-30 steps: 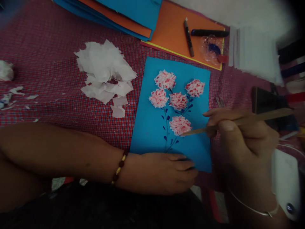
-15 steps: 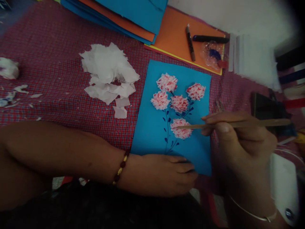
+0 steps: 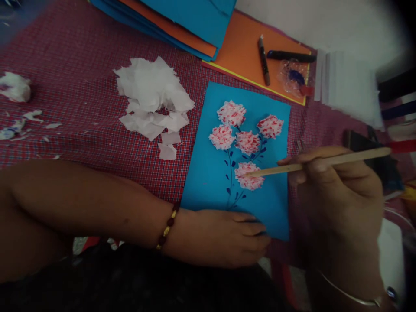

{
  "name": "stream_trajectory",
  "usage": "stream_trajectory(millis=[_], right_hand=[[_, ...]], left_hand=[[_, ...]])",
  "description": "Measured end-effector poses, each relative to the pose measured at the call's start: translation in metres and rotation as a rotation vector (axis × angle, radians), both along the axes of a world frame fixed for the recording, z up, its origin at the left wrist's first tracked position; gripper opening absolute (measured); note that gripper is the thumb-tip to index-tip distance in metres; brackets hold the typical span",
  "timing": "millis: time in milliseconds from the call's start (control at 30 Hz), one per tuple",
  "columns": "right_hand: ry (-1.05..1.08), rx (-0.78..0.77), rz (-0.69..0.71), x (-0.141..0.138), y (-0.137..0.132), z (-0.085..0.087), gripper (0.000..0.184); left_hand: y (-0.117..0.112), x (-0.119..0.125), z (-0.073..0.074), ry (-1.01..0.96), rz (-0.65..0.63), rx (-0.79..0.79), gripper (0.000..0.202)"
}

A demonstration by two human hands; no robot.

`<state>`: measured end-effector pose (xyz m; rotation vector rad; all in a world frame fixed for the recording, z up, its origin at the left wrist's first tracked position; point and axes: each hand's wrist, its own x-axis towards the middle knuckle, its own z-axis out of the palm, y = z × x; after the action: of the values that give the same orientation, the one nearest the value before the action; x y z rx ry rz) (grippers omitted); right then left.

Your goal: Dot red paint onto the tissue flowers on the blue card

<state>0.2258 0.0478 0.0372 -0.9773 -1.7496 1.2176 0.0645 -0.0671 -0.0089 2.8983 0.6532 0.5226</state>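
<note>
A blue paper card point(image 3: 208, 173) lies on the cloth, bearing several ruffled white-and-red paper flowers point(image 3: 247, 142) and dark blue drawn stems with small leaves. My left hand point(image 3: 221, 238) rests flat across the card's near edge, fingers extended and slightly bent. My right hand point(image 3: 341, 186) pinches a slim, pale wooden stick point(image 3: 351, 158) between thumb and fingers, like a pen. Its narrow tip meets the lowest flower point(image 3: 250, 177); whether it ends in bristles, I cannot tell.
Torn white paper pieces point(image 3: 152, 95) lie left of the card. Beyond it are an orange sheet point(image 3: 240, 52) with two pens point(image 3: 290, 55) and a clear plastic wrapper, and a stack of blue and orange sheets point(image 3: 195, 21). A crumpled white wad point(image 3: 15, 86) sits far left on the checked cloth.
My right hand has shifted slightly right, and the stick's back end has risen in view. Its tip has slid rightward across the lowest flower. My left hand stays on the card.
</note>
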Motion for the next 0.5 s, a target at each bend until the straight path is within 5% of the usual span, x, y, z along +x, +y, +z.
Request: stream_trajectory(millis=[133, 367, 500], right_hand=[[0.05, -0.136, 0.129, 0.004, 0.006, -0.003, 0.016], [-0.125, 0.261, -0.112, -0.003, -0.006, 0.001, 0.008], [-0.099, 0.306, -0.113, -0.006, -0.01, -0.001, 0.006]], left_hand=[[0.0, 0.0, -0.001, -0.015, 0.001, 0.007, 0.037], [-0.001, 0.0, -0.002, -0.052, 0.023, 0.025, 0.032], [0.0, 0.0, -0.001, -0.009, 0.012, 0.017, 0.036]])
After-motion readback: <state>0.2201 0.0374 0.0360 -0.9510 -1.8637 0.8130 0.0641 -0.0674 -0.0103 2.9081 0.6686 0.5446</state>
